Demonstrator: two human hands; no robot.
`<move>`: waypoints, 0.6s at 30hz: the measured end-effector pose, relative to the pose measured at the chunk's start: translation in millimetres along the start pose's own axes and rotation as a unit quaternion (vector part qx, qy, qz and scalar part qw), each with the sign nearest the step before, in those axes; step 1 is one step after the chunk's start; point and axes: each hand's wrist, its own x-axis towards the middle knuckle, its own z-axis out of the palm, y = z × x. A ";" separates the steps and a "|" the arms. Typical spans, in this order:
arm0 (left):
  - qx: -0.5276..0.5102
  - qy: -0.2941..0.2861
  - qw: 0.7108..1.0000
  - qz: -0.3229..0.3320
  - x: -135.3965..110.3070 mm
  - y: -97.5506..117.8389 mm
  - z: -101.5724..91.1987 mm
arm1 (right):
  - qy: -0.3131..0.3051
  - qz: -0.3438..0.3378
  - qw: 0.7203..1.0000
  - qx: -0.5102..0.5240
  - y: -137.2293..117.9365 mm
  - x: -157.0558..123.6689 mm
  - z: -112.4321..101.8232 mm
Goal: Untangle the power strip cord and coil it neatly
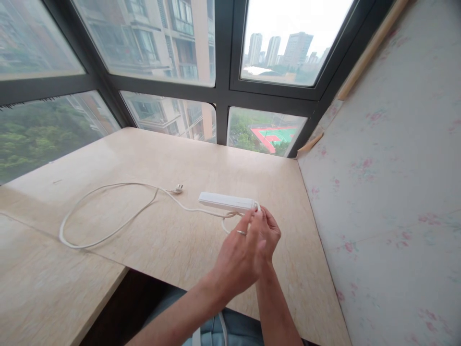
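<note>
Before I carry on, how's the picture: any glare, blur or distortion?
Head view: the upper-right window is blown white at the top. Head view: left hand and right hand look soft where they overlap. Head view: white power strip shows little detail. Head view: wallpaper looks stretched rightward.

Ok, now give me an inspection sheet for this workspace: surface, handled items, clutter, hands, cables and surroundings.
Surface: beige, marble-patterned counter.
Handled items: long, white, bar-shaped power strip; sockets not visible.
Clutter: nothing seen.
Hands: left hand, wearing a silver-coloured ring, and right hand meet at one end of the power strip; exact grip hidden.
Cables: thin white cord lies in a loose loop; white plug with metal prongs lies unplugged on the counter.
Surroundings: dark-framed windows; pale wall with pink floral print.
</note>
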 end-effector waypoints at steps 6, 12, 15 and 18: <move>0.083 0.006 0.989 -0.124 18.2 -56.8 -43.1 | 0.080 0.028 0.984 0.157 -22.8 14.3 3.0; 0.155 -0.144 0.976 -0.048 57.1 -83.0 -61.0 | 0.003 -0.031 0.994 0.106 -38.1 18.6 10.1; 0.143 -0.147 0.978 -0.032 64.6 -86.3 -61.5 | -0.045 -0.040 0.996 0.059 -47.6 21.9 7.9; 0.183 -0.132 0.972 -0.070 67.4 -84.5 -62.1 | -0.036 -0.085 0.995 -0.040 -59.1 16.4 3.4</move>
